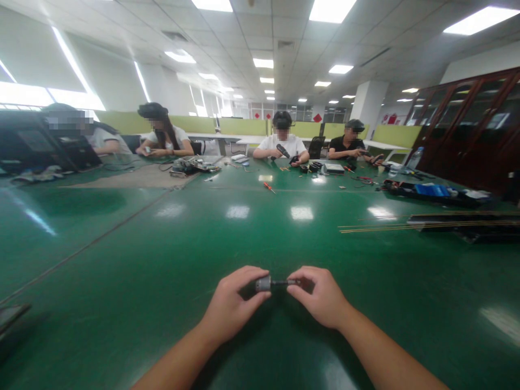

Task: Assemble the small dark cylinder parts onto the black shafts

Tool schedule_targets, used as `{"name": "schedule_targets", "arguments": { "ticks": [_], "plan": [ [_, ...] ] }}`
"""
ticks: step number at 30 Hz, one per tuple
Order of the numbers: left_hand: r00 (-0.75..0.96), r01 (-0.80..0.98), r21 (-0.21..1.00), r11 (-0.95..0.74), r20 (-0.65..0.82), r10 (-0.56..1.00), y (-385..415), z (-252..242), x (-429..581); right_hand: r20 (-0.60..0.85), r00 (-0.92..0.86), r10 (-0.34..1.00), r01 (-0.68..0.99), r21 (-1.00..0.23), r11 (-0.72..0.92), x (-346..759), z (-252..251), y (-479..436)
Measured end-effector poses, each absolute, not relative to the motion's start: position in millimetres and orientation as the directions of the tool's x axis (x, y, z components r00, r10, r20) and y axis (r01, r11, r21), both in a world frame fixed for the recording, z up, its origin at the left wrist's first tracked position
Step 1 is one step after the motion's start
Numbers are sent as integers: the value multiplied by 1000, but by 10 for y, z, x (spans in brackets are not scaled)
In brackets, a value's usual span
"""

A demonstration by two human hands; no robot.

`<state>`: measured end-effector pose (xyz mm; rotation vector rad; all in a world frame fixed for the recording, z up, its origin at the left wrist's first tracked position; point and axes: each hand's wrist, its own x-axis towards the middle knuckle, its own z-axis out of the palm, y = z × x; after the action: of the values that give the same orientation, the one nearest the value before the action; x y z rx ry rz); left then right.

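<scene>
L fingers [260, 298] parted, gripping grey cyl. [263, 284], R fingers [296, 291] pinched narrow on shaft [279, 283]

grey cylinder [265, 284] with dark shaft [279, 283], green tabletop [170, 244], orange screwdriver handle [267, 186]

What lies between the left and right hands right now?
In the head view, a grey cylinder and thin dark shaft span the gap: the left hand pinches the cylinder, the right hand the shaft's far end.

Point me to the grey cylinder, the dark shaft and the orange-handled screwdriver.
Grey cylinder [264, 284], head view: middle of its side.
Dark shaft [279, 283], head view: exposed middle.
Orange-handled screwdriver [267, 186], head view: handle.
</scene>
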<state>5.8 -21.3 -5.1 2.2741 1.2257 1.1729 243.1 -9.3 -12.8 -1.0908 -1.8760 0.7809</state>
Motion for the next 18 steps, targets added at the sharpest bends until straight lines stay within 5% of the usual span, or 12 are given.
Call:
{"name": "schedule_targets", "arguments": {
  "ticks": [18],
  "plan": [
    [296, 563, 579, -589, 524, 798, -202, -32, 51, 342, -302, 890, 410, -796, 445, 2454, -119, -87]
  ]
}}
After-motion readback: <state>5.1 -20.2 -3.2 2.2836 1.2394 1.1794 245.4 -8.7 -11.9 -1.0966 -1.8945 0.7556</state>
